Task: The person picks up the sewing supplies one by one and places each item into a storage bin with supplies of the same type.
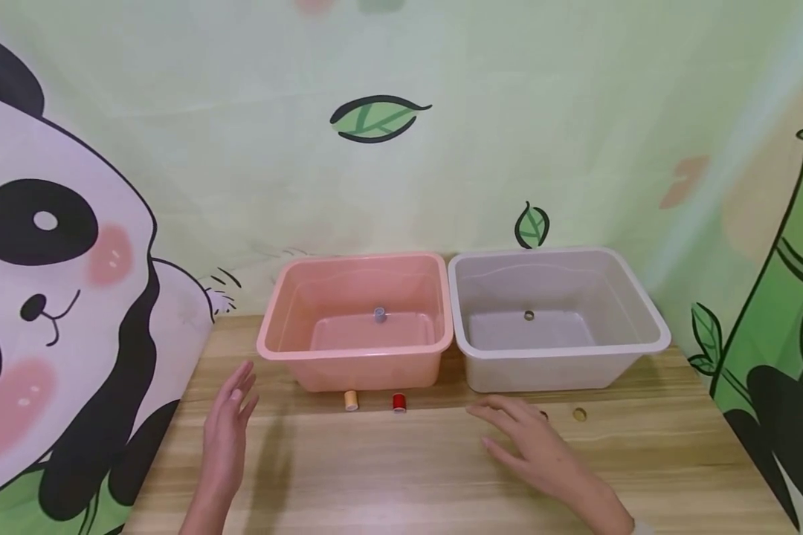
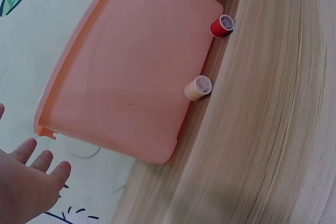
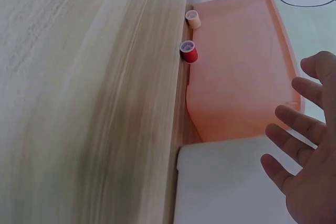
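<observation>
Pink bin (image 1: 368, 369), grey bin (image 1: 549, 371): side by side.
Left hand (image 1: 226, 435), right hand (image 1: 531, 446): I see fingers loosely extended, holding nothing.
Tan spool (image 1: 351, 400), red spool (image 1: 399, 402): before pink bin.
Blue spool (image 1: 379, 315): inside it.
Rings (image 1: 575, 414): one in grey bin, two outside.

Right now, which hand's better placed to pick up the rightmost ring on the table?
Right, I'd say. The right hand is open, empty and near that ring, in front of the grey bin. The left hand, also empty, is away beyond the red spool.
</observation>
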Demonstrator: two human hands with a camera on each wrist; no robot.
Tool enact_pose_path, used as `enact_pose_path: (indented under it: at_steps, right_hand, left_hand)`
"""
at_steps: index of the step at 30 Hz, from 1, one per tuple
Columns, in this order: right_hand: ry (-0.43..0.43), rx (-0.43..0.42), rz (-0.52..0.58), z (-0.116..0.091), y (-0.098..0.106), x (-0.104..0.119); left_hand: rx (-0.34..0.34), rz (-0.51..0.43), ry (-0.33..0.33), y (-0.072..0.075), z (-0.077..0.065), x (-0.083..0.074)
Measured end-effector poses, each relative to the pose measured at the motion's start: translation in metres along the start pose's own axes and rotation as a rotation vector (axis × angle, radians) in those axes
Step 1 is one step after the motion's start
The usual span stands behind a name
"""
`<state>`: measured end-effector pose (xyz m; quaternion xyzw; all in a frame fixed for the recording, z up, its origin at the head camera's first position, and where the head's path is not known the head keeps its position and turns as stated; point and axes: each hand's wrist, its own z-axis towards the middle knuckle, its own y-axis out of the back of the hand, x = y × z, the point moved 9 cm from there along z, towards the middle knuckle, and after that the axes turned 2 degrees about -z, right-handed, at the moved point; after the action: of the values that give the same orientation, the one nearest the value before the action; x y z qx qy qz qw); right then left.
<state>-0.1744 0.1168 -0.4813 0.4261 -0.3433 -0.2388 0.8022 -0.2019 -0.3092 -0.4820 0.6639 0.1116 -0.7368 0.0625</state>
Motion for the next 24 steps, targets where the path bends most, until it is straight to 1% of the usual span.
enact_pose_path:
  at_steps: [5, 10, 14, 19, 24]
  right_hand:
    - [-0.046, 0.018, 0.03, 0.001, -0.009, -0.001]
    - [-0.08, 0.037, 0.05, 0.001, -0.014, -0.003]
    - [-0.068, 0.029, 0.061, 0.003, -0.018, -0.002]
    - [-0.047, 0.036, 0.098, 0.008, -0.024, 0.002]
    - [-0.041, 0.034, 0.102, 0.012, -0.026, 0.002]
  left_hand:
    - [-0.002, 0.018, 0.004, -0.001, 0.001, -0.001]
    - [-0.008, 0.023, -0.003, 0.0, 0.001, 0.0]
    - [-0.01, 0.015, -0.006, -0.001, 0.001, 0.003]
    - [-0.034, 0.016, 0.001, 0.001, 0.002, 0.005]
    - [-0.05, 0.076, 0.036, 0.001, 0.002, 0.01]
